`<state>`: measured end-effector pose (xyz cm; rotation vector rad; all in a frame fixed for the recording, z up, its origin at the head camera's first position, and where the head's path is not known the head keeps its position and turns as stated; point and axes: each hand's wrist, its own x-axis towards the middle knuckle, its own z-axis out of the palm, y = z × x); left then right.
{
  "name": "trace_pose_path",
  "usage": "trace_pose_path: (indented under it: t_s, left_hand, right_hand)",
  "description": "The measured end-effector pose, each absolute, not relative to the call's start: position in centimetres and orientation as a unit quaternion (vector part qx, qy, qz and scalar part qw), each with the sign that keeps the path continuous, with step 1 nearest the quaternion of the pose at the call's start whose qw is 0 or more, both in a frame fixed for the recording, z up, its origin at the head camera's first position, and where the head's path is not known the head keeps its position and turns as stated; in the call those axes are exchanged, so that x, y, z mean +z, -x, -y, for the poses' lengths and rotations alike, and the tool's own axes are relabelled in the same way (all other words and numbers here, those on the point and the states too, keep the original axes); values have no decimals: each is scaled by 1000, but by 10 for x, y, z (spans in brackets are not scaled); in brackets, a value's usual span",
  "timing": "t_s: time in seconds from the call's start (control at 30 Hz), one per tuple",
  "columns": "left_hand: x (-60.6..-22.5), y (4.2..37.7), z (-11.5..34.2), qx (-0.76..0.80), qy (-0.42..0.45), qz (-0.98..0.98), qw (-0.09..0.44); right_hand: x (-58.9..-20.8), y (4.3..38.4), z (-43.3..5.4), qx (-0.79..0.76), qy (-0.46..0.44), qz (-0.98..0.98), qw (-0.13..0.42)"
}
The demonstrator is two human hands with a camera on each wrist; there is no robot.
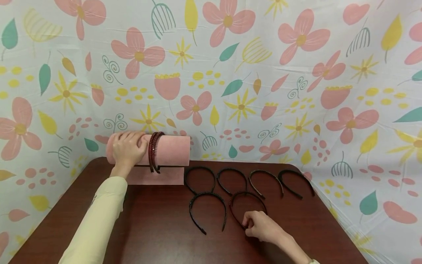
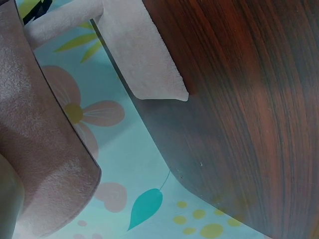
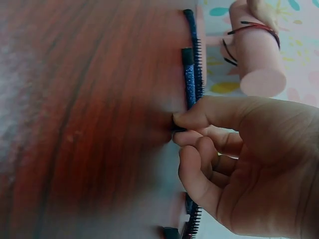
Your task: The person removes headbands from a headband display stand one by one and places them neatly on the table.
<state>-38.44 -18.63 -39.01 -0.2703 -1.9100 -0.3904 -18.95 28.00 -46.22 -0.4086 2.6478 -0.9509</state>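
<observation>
A pink padded headband stand (image 1: 173,150), with a horizontal roll, stands at the table's back left. My left hand (image 1: 128,148) holds the roll from above near its left end, fingers bent over it. Just right of that hand, dark red toothed headbands (image 1: 153,152) hang round the roll. At the front right, my right hand (image 1: 263,225) pinches one end of a dark reddish headband (image 1: 235,212) that lies on the table. In the right wrist view, thumb and forefinger of the right hand (image 3: 249,154) close on its black tip (image 3: 177,122). The left wrist view does not show the left fingers.
Several more headbands lie on the brown table (image 1: 158,223): a black one (image 1: 207,193) left of my right hand, and a back row with a patterned one (image 1: 266,171) and a black one (image 1: 298,172) at right. A flowered cloth (image 1: 211,84) hangs behind the table.
</observation>
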Motion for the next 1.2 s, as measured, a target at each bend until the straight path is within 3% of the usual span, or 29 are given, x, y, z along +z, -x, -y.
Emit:
trace_pose_path:
  t_s: [0.47,1.03,1.2]
  left_hand:
    - [-393,384,186,-168,121,809,551]
    - [-391,383,189,-165,108,805,560]
    - [-390,383,186,-156,120,810,553]
  right_hand:
    - [-464,192,-267,-299,150,-937,100]
    - [-461,194,-271,-351,156,-910,158]
    - [-450,198,-269,-324,173,-921,126]
